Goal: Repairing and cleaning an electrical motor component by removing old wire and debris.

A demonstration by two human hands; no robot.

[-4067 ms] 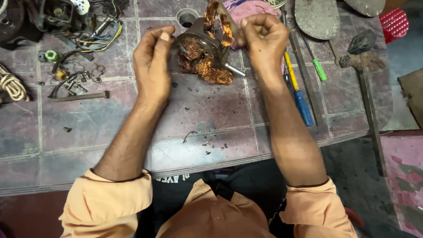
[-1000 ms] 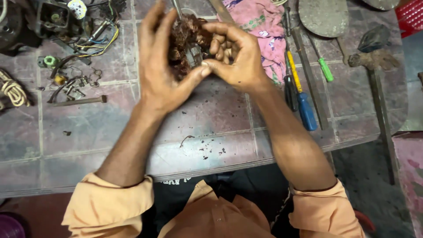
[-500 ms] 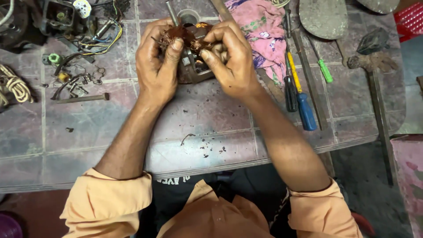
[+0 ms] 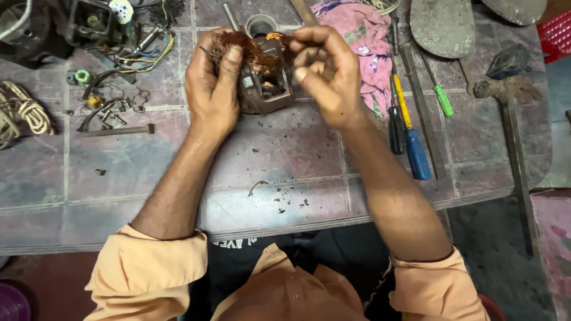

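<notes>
Gripping a small motor stator with tangled copper winding, the left hand was wrapped around its left side, thumb laid up over the copper strands on top. The right hand sat against the stator's right side with fingers curled in; thumb and forefinger were pressed together near the upper edge, though whether they pinched a strand of wire could not be told. The stator was held just above the bench, toward its far middle, between the two hands.

Just beyond the stator a short metal tube stood on end, with a steel rod left of it. A pink cloth lay right of the hands, partly behind the right hand. Further right lay a black-handled screwdriver, a yellow-and-blue screwdriver beside it, a long flat file and a small green-handled screwdriver. A hammer lay at the right edge, its handle running toward the near side. At the far left were dark motor parts with coloured wires, loose screws and springs, a bolt and a coil of pale rope. Dark crumbs and bits of wire were scattered on the near bench. Orange sleeves were rolled at the elbows.
</notes>
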